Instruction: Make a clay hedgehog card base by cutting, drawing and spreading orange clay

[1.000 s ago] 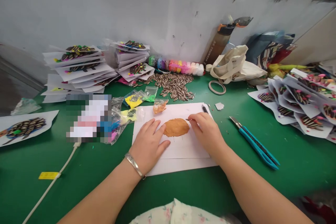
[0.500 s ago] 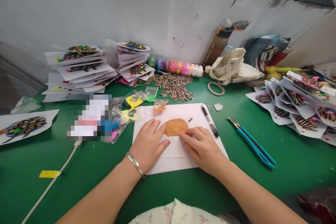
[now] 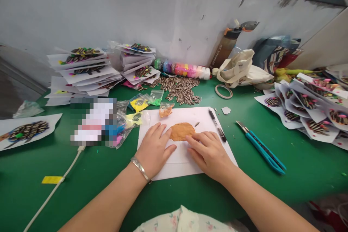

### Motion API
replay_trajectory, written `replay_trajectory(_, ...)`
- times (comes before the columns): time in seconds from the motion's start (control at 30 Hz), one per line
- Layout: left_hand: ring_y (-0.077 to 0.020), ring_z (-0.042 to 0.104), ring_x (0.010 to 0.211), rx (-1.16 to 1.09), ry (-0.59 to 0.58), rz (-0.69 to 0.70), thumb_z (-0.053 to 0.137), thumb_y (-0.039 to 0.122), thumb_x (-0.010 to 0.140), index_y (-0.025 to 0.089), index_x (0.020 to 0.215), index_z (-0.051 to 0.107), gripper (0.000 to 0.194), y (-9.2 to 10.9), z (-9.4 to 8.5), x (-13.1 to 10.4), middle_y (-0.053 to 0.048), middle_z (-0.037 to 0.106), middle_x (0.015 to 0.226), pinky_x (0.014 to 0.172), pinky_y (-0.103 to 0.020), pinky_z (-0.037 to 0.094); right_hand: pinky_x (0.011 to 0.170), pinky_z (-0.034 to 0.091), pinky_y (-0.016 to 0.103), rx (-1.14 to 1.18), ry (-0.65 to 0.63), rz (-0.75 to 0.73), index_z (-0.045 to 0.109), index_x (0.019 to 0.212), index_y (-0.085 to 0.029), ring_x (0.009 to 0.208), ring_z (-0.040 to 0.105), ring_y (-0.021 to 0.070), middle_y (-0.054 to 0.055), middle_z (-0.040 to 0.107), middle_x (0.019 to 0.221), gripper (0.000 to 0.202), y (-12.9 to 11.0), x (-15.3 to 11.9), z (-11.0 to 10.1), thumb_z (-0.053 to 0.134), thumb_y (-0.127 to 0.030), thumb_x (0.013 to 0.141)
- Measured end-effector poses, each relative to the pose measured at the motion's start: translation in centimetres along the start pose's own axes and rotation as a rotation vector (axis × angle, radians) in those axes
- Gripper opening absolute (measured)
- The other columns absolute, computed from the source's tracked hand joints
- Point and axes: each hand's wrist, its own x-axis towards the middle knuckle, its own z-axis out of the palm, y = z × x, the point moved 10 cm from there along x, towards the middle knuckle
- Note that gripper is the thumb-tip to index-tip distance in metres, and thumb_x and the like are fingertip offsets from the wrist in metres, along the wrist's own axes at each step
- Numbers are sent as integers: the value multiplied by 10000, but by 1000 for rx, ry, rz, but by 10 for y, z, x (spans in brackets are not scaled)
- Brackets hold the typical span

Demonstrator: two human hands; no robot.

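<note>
On the white paper [image 3: 174, 156] lies a flat, roughly oval sheet of orange-brown modelling clay [image 3: 181, 131]. My left hand [image 3: 154, 148] rests flat on the paper with fingers spread, its fingertips by the clay's left edge. At the clay's lower right edge, the fingertips of my right hand [image 3: 208, 152] touch the rim; its fingers are loosely bent and apart, holding nothing. A single sunflower seed [image 3: 197, 124] lies just right of the clay. Above it on the paper sits a small bag with orange clay [image 3: 165, 110].
A black pen [image 3: 217, 125] lies on the paper's right edge, with a blue utility knife [image 3: 265, 148] beyond. Behind are a heap of sunflower seeds [image 3: 181, 88] and a tape roll [image 3: 223, 91]. Stacked seed pictures [image 3: 87, 69], clay bags [image 3: 140, 104] and a cable [image 3: 54, 192] are left.
Almost nothing differs. The fingers of my right hand have shifted slightly along the clay's lower right edge; my left hand stays in place.
</note>
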Motion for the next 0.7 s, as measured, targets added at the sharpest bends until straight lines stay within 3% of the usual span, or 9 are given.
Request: replay_trajectory(0.7, -335, 399, 1249, -22, 15, -5, 547, 333, 842, 107, 1238, 532, 456, 0, 0, -1, -176, 518, 1286, 1038, -505, 356, 796, 370, 399, -5, -74, 4, 577, 1183, -262, 901, 492, 229, 88, 577, 1000, 304, -5, 5, 7, 484, -322, 900)
